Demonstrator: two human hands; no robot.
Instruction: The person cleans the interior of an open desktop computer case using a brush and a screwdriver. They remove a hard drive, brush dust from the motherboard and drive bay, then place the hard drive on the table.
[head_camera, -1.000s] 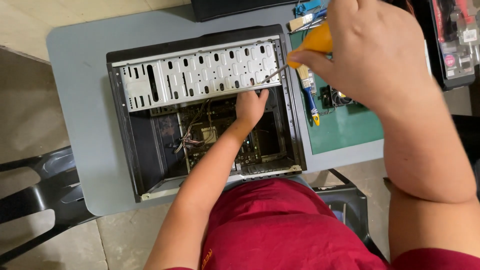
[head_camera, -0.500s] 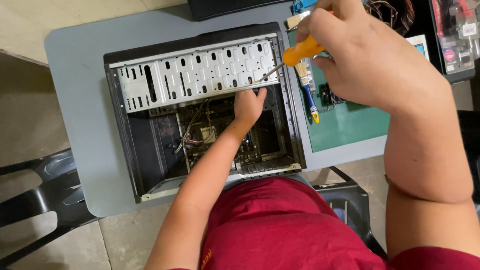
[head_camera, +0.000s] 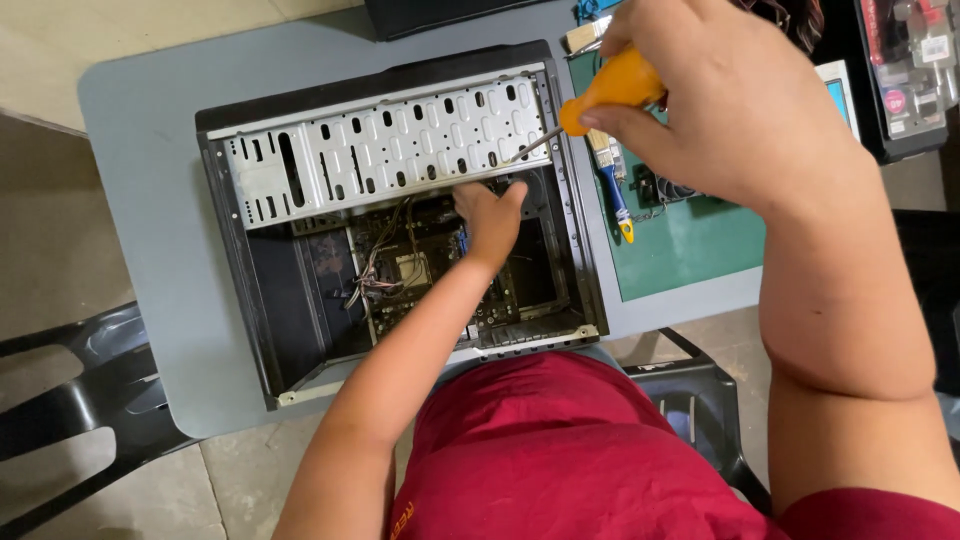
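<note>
An open black computer case (head_camera: 230, 300) lies on a grey table (head_camera: 140, 150). A perforated metal drive cage (head_camera: 390, 150) spans its far side, and a circuit board with wires (head_camera: 400, 270) shows inside. My left hand (head_camera: 490, 218) reaches into the case and presses under the cage's near edge; whether it grips anything is hidden. My right hand (head_camera: 730, 110) holds an orange-handled screwdriver (head_camera: 610, 90), whose metal tip touches the cage's right end near the case wall.
A green mat (head_camera: 700, 250) lies right of the case with a blue-and-yellow tool (head_camera: 615, 195) and small parts on it. A dark tray of items (head_camera: 910, 70) sits at the far right. Black chairs (head_camera: 70, 400) stand at the left and under me.
My right hand has brought the screwdriver down and left, so its tip now meets the drive cage's right end. My left hand stays inside the case.
</note>
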